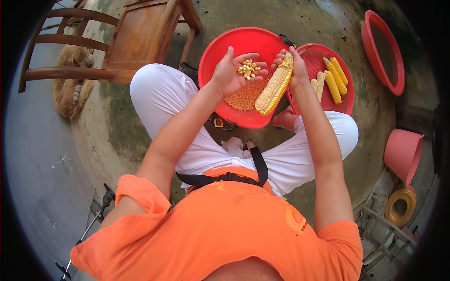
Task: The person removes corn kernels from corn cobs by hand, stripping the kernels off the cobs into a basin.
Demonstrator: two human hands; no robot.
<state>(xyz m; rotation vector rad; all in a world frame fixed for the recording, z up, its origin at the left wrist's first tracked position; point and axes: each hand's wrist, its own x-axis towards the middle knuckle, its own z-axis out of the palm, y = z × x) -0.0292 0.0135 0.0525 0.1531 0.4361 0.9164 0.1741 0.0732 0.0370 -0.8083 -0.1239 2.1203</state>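
My left hand (230,72) is turned palm up with its fingers spread, and a small heap of loose corn kernels (249,69) rests on it. In my right hand (299,68) is a partly shelled corn cob (276,86), gripped near its upper end and slanting down to the left. Rows of yellow kernels remain along its right side, while the rest is bare. Both hands are above a red plastic basin (225,45), whose bottom holds a layer of orange kernels (244,96).
Right of the basin, a red mesh sieve (306,59) bears several yellow cobs (332,86) and pale stripped ones (320,84). Another red basin (400,52) and a pink bucket (400,152) are farther right. A wooden chair (137,38) stands at left, with a dog (68,95) lying behind it.
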